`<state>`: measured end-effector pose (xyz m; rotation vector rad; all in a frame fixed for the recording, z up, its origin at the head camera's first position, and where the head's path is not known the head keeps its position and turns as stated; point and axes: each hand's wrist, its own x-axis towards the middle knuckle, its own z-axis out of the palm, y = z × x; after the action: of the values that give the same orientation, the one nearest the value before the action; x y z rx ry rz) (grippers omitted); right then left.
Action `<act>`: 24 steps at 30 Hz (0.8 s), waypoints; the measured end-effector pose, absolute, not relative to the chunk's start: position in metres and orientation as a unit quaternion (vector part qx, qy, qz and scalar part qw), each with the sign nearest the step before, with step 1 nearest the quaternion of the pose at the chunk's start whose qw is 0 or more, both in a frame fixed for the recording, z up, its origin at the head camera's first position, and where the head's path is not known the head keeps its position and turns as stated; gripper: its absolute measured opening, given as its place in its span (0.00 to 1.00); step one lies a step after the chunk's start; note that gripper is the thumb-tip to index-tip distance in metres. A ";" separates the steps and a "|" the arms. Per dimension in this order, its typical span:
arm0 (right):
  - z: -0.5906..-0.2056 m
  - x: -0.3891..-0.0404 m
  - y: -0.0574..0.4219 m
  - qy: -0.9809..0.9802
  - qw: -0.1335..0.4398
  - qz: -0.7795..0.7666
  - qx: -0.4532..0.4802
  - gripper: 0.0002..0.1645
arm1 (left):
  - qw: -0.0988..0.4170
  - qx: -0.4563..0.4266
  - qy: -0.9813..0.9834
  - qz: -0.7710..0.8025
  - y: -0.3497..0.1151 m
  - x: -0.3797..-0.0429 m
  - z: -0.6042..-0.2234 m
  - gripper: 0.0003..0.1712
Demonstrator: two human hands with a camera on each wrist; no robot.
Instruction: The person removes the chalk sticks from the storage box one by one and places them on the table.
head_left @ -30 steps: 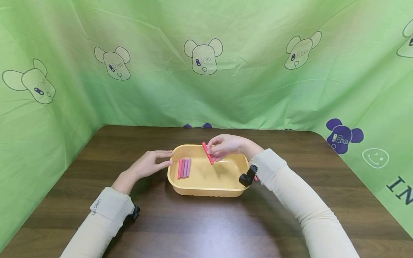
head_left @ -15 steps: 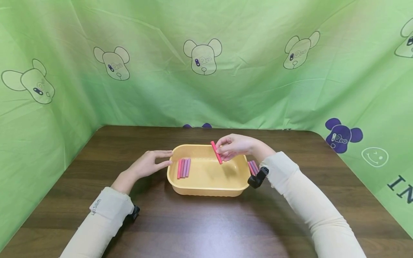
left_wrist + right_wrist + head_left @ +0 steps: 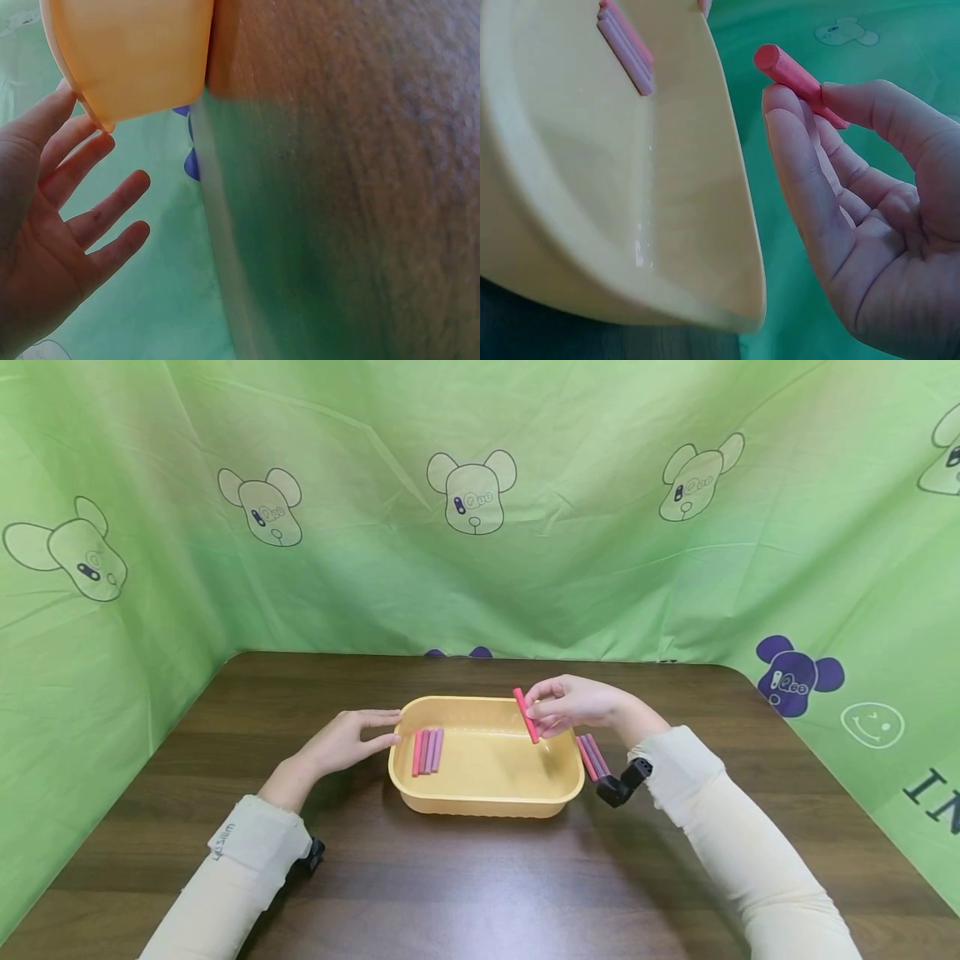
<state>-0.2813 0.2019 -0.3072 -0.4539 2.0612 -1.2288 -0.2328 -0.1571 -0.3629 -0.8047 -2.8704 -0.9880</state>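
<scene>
My right hand [image 3: 573,703] pinches a red-pink stick of chalk [image 3: 527,716] between thumb and fingertips, above the right back part of a yellow plastic basin [image 3: 486,797]. The chalk [image 3: 789,73] is tilted, clear of the basin wall in the right wrist view. Several chalk sticks [image 3: 427,752], pink to purple, lie side by side in the basin's left end. My left hand [image 3: 341,745] touches the basin's left rim with thumb and fingertips. Its fingers are spread and fairly straight in the left wrist view, where the hand [image 3: 56,217] meets the rim.
More pink and purple chalk sticks [image 3: 592,756] lie on the table just right of the basin, partly behind the right wrist's black camera [image 3: 624,782]. The dark wooden table [image 3: 465,885] ends at a green printed curtain [image 3: 480,593] at the back and sides.
My right hand has moved right over the basin with the chalk still pinched, baring more of the chalk sticks beside the basin. The left hand and basin have stayed put.
</scene>
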 end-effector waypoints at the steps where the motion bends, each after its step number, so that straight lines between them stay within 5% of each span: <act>1: -0.308 -0.281 0.204 0.792 0.342 -0.476 -0.172 0.09 | 0.000 -0.256 -0.914 -0.315 -0.157 -0.233 -0.363 0.25; 24: -0.320 -0.265 0.255 0.772 0.328 -0.524 -0.150 0.10 | 0.002 -0.255 -0.914 -0.315 -0.157 -0.232 -0.362 0.25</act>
<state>-0.2654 0.2546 -0.3195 -0.3930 2.0218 -1.3709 -0.2322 -0.1569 -0.3615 -0.8006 -2.8695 -0.9871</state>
